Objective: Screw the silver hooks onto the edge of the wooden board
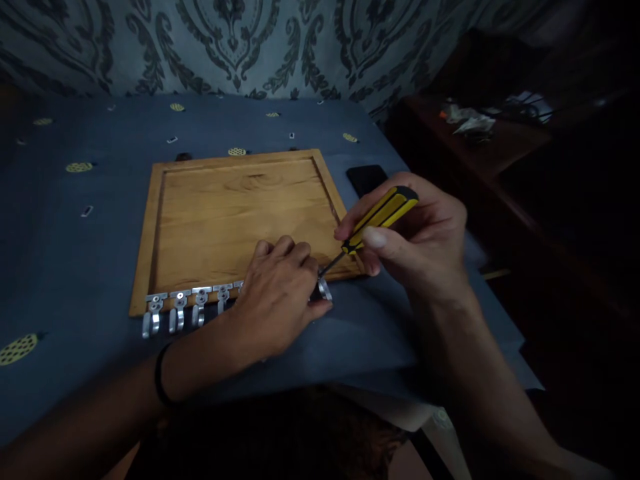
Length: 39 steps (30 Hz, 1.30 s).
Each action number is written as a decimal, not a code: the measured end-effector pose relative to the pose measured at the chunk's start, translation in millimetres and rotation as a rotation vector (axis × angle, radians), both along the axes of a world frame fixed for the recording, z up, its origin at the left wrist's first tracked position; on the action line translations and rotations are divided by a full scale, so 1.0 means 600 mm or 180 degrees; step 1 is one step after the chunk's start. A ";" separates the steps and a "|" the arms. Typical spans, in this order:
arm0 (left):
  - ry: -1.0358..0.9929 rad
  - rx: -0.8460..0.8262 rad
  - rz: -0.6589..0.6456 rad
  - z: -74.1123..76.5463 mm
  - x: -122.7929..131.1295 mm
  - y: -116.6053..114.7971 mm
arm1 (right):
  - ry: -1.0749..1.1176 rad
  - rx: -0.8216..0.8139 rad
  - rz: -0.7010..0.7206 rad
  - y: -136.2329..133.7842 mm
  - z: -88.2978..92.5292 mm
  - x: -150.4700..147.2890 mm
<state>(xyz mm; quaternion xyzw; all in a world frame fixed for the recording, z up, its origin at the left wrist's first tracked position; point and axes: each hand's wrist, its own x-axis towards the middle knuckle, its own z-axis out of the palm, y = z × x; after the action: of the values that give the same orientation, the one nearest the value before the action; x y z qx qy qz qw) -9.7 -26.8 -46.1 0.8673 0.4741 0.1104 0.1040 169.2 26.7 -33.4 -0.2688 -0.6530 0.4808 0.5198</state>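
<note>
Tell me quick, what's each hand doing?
Left hand: curled by a metal hook; can't tell if it's gripping.
Right hand: closed, holding a yellow-and-black screwdriver.

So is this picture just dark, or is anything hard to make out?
In the head view: light is dim, the wooden board standing out warmest; the far right sinks to near-black; metal hooks catch small glints; the screwdriver shows clearly, its tip hardly, beside the left hand.

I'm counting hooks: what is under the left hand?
Part of the wooden board; a metal hook pokes out on the right. Anything fully beneath the left hand is covered.
</note>
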 end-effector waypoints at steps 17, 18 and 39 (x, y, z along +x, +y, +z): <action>-0.0007 0.0025 -0.0008 -0.004 0.000 0.000 | 0.0026 0.0083 0.0204 0.000 -0.009 0.014; -0.0031 0.0053 -0.0001 -0.005 0.000 -0.001 | 0.0046 0.0118 0.0084 -0.002 -0.009 0.013; 0.0032 -0.0040 0.0004 -0.002 0.003 0.002 | 0.0165 0.0302 -0.0474 -0.008 -0.009 0.004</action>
<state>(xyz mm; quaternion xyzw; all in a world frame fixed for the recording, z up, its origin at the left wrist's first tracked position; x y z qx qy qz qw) -8.1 -25.3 -47.3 0.8669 0.4758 0.1030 0.1070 171.5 21.6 -38.9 -0.2792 -0.6395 0.4161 0.5831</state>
